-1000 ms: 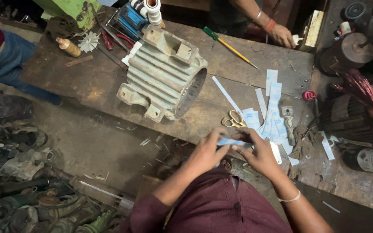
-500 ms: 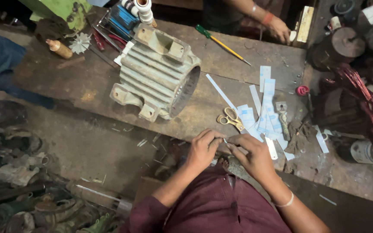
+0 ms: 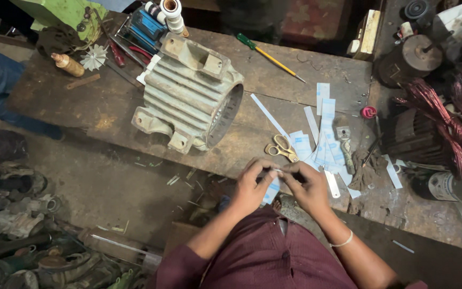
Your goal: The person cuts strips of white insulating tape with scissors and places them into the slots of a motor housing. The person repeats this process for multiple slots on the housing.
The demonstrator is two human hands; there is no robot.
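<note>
At the bench edge, your left hand (image 3: 249, 184) and right hand (image 3: 307, 184) pinch one paper strip (image 3: 271, 188) together; cut strips (image 3: 324, 142) lie by the scissors (image 3: 282, 147), motor housing (image 3: 191, 93) untouched.

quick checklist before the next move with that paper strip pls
1. Both hands on the strip: ok, left hand and right hand pinch it together.
2. Strip clear of the bench edge: ok, held just off it.
3. Scissors within reach: ok, lying just ahead of the hands.
4. Spare strips handy: ok, piled right of the scissors.
5. Motor housing out of the way: ok, further left on the bench.
6. Strip folded straight: cannot tell, fingers cover it.
</note>
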